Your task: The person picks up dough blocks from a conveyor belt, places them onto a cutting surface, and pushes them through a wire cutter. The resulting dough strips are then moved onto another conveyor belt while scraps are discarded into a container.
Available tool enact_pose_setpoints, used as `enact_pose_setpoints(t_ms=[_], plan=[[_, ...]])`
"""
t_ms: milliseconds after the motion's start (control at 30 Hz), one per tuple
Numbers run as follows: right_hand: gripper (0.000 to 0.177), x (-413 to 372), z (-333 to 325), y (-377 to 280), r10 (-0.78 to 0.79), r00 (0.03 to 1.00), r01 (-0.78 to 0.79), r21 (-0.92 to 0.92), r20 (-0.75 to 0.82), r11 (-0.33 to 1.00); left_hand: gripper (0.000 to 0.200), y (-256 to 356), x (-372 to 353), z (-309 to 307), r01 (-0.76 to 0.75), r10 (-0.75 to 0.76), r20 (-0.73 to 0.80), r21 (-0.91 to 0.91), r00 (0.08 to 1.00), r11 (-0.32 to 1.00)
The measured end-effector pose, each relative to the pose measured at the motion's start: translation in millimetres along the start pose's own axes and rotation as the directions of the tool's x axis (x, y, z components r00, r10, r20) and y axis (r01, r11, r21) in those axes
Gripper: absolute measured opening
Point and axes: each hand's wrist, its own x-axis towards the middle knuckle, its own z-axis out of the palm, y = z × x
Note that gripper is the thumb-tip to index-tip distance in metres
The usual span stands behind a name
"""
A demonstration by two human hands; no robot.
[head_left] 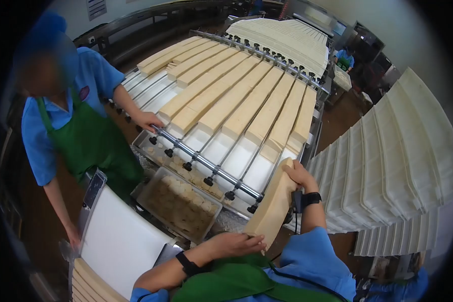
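Observation:
A long pale block point(274, 204), apparently thin sheets stacked together, lies slanted in front of me between both hands. My right hand point(300, 176) is closed around its far end from the right side. At the near end, my left hand point(238, 245) has its fingers curled against the left edge of the block. Ahead of it, several similar long blocks point(214, 90) lie side by side in lanes on a white conveyor point(231, 161), separated by thin metal rods.
A metal bar point(206, 163) with black knobs crosses the conveyor's near end. Below it sits a plastic bin point(153, 194) of pale scraps. To the left, a co-worker point(80, 110) touches the bar, beside another white belt point(121, 236). Stacked white ribbed trays point(377, 161) stand at right.

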Motion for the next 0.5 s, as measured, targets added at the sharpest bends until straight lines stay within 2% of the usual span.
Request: enact_pose_setpoints(t_ms=[33,67,133,167,200,333,400,467,500], plan=[[0.066,7,-2,4,-0.041,0.997,0.047,-0.099,0.058,0.994,0.049,-2,6,7,0.002,-0.002,0.003,-0.005,1.0,1.0],[0.065,16,0,4,-0.124,0.991,0.132,-0.397,0.045,0.909,0.049,-4,11,13,-0.005,0.004,-0.005,-0.029,1.0,1.0],[0.063,28,-3,-6,-0.101,0.995,0.099,-0.436,0.018,0.895,0.049,-10,21,20,-0.011,0.011,-0.006,-0.057,1.0,0.998],[0.061,34,-7,-12,-0.084,0.996,0.067,-0.477,-0.015,0.876,0.049,-15,25,20,0.037,-0.031,0.077,-0.085,0.997,0.996],[0.061,45,-10,-11,-0.083,0.996,0.067,-0.472,-0.013,0.879,0.049,-20,29,22,0.088,-0.07,0.161,-0.108,0.985,0.99],[0.057,79,-18,-2,-0.023,1.0,0.023,-0.457,0.005,0.889,0.05,-40,41,34,0.101,-0.079,0.17,-0.124,0.982,0.987],[0.057,88,-19,4,0.004,1.0,-0.005,-0.418,-0.002,0.908,0.042,-49,47,38,0.165,-0.093,0.279,-0.25,0.956,0.954],[0.053,97,-15,13,-0.116,0.977,0.046,-0.353,-0.181,0.934,0.042,-55,52,44,0.187,-0.108,0.293,-0.257,0.95,0.948],[0.053,103,-16,17,-0.121,0.977,0.052,-0.353,-0.175,0.934,0.042,-57,54,46,0.207,-0.121,0.305,-0.268,0.944,0.941]])
